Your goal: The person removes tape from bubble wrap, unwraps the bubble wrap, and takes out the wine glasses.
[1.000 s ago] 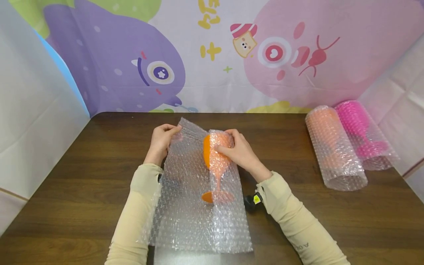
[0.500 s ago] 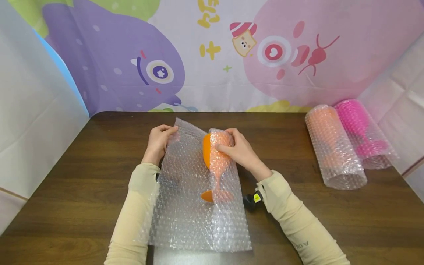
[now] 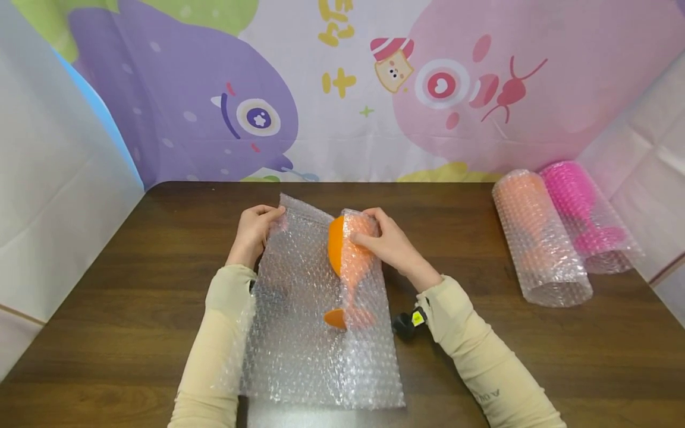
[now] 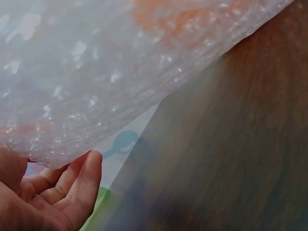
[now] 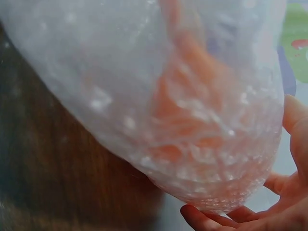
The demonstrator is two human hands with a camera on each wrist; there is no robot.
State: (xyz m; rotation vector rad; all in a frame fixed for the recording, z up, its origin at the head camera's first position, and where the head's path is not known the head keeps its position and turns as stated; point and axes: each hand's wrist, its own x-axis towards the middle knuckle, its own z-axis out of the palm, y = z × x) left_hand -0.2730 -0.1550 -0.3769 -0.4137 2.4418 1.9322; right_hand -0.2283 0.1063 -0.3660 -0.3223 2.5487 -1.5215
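Overall, from where I stand, the head view shows a dark wood-grain table [image 3: 123, 333], backed by a cloth [image 3: 342, 148] printed with purple and pink cartoon figures and flanked by pale side panels [image 3: 53, 196]. At the table's far right lie an orange roll [image 3: 537, 238] and a pink roll [image 3: 569, 187], both in bubble wrap, side by side. In the middle, an orange goblet [image 3: 335, 244] lies bowl away from the person, its right part covered by a fold of a bubble-wrap sheet [image 3: 294, 345]; whether it is lifted I cannot tell. The hands are apart. The left hand [image 3: 253, 233] pinches the sheet near its far left corner, thumb uppermost; the right hand [image 3: 393, 244] is clamped on the covered bowl, thumb across the front. A black device [image 3: 405, 326] sits by the right cuff. From the left wrist, the left fingers are bent at the sheet's edge, with orange showing through the film and bare table beside it. From the right wrist, the goblet appears blurred inside the film, and the right hand's fingers are spread around the bundle's end.
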